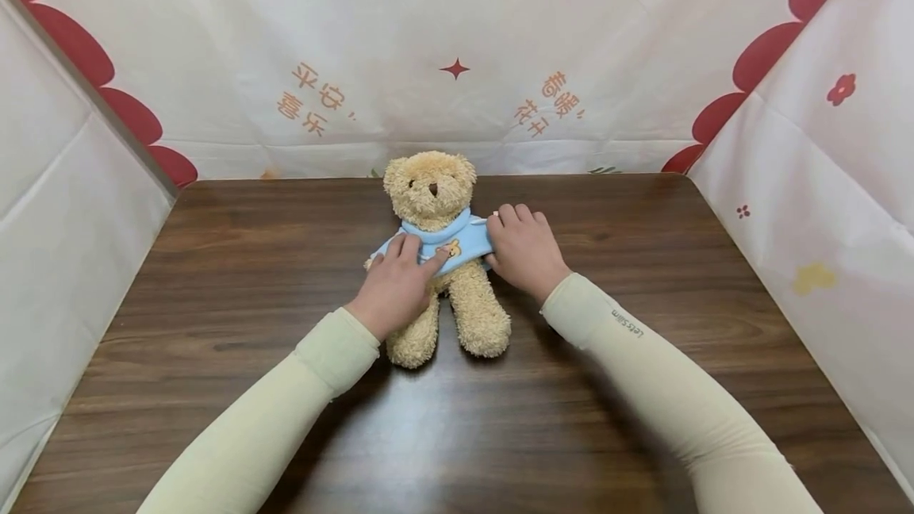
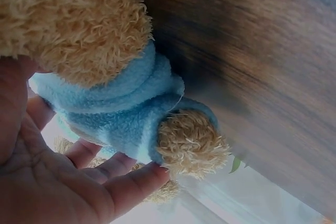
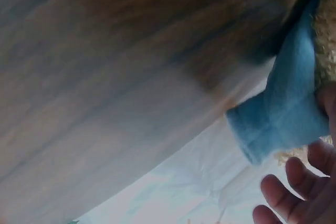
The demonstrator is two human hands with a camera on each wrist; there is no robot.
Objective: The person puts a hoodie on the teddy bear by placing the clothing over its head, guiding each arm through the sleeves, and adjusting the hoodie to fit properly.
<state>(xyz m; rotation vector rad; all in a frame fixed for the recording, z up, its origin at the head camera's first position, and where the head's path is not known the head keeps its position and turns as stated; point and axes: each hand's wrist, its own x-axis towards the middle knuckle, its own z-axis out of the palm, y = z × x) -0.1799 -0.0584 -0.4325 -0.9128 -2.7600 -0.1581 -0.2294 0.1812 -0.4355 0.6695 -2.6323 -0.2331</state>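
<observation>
A tan plush teddy bear (image 1: 483, 316) lies on its back on the brown table, head toward the far edge. It wears a light blue shirt (image 1: 467, 248) with a small bear patch. My left hand (image 1: 396, 288) rests on the shirt's front at the left side. In the left wrist view, its fairly straight fingers touch the shirt near the bear's furry paw (image 2: 191, 142), which pokes from a sleeve. At the right side, my right hand (image 1: 527, 251) pinches the shirt by the sleeve. No paw shows at that sleeve's end (image 3: 244, 135) in the right wrist view.
The dark wood-grain table (image 1: 214, 292) extends around the bear. A white printed cloth (image 1: 400, 30) hangs behind the far edge, and cloth panels (image 1: 807, 205) stand along both sides. Pale sleeves (image 1: 643, 363) cover both forearms.
</observation>
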